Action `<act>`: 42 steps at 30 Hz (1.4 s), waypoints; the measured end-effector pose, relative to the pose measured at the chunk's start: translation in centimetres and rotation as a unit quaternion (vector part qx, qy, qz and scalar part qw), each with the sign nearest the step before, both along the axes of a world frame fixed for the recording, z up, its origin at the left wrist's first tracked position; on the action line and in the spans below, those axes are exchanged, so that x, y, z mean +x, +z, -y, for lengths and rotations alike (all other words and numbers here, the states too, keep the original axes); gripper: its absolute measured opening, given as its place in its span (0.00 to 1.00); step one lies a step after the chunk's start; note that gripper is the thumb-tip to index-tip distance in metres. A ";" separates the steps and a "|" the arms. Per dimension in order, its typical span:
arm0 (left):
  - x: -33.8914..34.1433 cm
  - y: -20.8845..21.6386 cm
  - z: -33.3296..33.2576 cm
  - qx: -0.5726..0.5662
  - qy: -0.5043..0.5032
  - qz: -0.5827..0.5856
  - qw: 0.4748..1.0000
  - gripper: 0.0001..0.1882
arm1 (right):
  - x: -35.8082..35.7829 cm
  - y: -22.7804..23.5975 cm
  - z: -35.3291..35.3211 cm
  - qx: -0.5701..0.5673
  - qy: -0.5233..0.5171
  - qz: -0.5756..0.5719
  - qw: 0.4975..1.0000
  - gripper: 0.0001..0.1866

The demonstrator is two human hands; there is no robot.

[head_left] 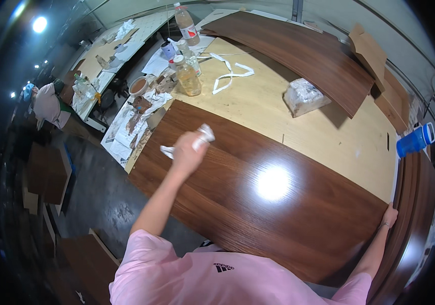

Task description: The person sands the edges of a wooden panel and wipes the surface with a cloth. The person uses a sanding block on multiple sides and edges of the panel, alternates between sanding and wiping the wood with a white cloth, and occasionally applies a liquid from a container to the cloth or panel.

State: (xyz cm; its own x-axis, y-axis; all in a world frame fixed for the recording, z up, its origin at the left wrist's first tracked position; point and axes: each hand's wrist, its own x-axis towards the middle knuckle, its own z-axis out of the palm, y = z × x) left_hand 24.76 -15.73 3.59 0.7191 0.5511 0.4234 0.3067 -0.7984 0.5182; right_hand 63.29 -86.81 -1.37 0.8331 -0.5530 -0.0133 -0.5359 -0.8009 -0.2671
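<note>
A long brown wood-grain panel (217,173) lies across the worktable in front of me, with a bright lamp reflection on its glossy face. Near its left end, my left hand (189,150) is closed around a crumpled white cloth (206,133) and rests it on the surface. Part of the cloth sticks out on both sides of the fingers. Over at the panel's far right corner, my right hand (390,216) grips the edge; its fingertips are partly hidden.
Behind the panel, the pale board (248,109) carries a wrapped white bundle (304,96), white strips (230,73) and another brown panel (288,43). Bottles (187,76) and stained papers (131,127) sit at left. A blue jug (414,140) stands right. Another person (52,107) bends far left.
</note>
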 end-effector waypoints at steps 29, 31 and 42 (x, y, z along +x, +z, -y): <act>4.4 -1.2 -4.5 0.074 -0.116 -0.046 0.989 0.17 | 0.2 -0.4 2.2 -0.023 0.001 0.073 0.997 0.31; 4.6 -1.0 -6.3 0.027 0.063 -0.046 0.997 0.22 | -0.6 -0.6 5.5 0.050 0.044 0.114 0.991 0.29; 3.3 -6.5 -25.0 -0.075 0.092 -0.130 0.984 0.27 | -3.9 4.9 -1.9 -0.030 -0.021 0.030 0.999 0.25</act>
